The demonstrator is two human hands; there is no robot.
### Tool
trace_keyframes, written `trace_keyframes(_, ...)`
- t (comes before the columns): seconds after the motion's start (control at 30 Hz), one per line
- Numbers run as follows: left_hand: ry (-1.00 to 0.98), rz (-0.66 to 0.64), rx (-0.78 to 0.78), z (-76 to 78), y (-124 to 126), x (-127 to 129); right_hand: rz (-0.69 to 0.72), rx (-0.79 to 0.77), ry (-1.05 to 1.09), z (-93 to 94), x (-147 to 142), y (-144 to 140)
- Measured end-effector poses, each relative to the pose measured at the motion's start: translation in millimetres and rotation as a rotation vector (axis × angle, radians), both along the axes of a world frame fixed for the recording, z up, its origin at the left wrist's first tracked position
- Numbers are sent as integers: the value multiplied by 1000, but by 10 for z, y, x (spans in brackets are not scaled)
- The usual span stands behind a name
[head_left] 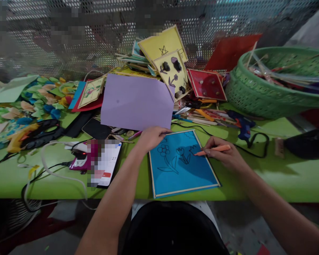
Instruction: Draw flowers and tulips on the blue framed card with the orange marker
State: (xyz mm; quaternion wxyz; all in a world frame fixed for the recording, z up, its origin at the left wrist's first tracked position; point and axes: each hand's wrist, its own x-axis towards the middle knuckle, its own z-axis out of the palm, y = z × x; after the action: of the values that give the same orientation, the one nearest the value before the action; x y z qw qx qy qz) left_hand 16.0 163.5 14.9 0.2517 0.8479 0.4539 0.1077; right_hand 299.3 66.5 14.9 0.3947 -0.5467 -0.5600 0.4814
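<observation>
Blue card (183,166) flat on the green bench (281,177), framed by a pale wooden edge, long axis running from near edge toward 12 o'clock with a slight lean to 11. Dark outlines of flowers and a small crown-like shape already drawn on its upper half.

Right hand (225,156) closed in a writing grip on an orange pen (212,150), pen lying nearly level, tip pointing toward 9 o'clock and touching the card near its right edge, by the crown shape. Left hand (150,137) curled, resting on the card's top left corner at about 11 o'clock, pressing it down; whether anything sits inside those fingers, cannot tell. Of the two, right hand nearer the drawing, with the flowers lying just to 9 o'clock of the pen tip.

Purple sheet (136,101) just beyond the left hand at 12 o'clock, partly covering a heap of decorated cards (172,69). Green basket (271,85) of sticks at 2 o'clock, well apart. Blue glue gun (241,125) with black cord between basket and card. Phone (106,164) and tangled cables at 9 o'clock, paper flowers (39,102) farther off at 10.
</observation>
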Motion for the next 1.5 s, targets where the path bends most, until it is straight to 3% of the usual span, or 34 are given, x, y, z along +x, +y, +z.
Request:
trace_keyframes(0.73,-12,19,-22,35,-14,8,117,14,-8,-11,78,-25)
trace_keyframes(1.03,11,4,1,29,-4,9,-229,247,12,-173,165,56)
trace_keyframes(1.27,9,7,14,5,5,-1,-207,271,-139,-92,111,61)
trace_keyframes(1.5,18,22,-12,35,-17,11,-175,260,-145,-114,108,54)
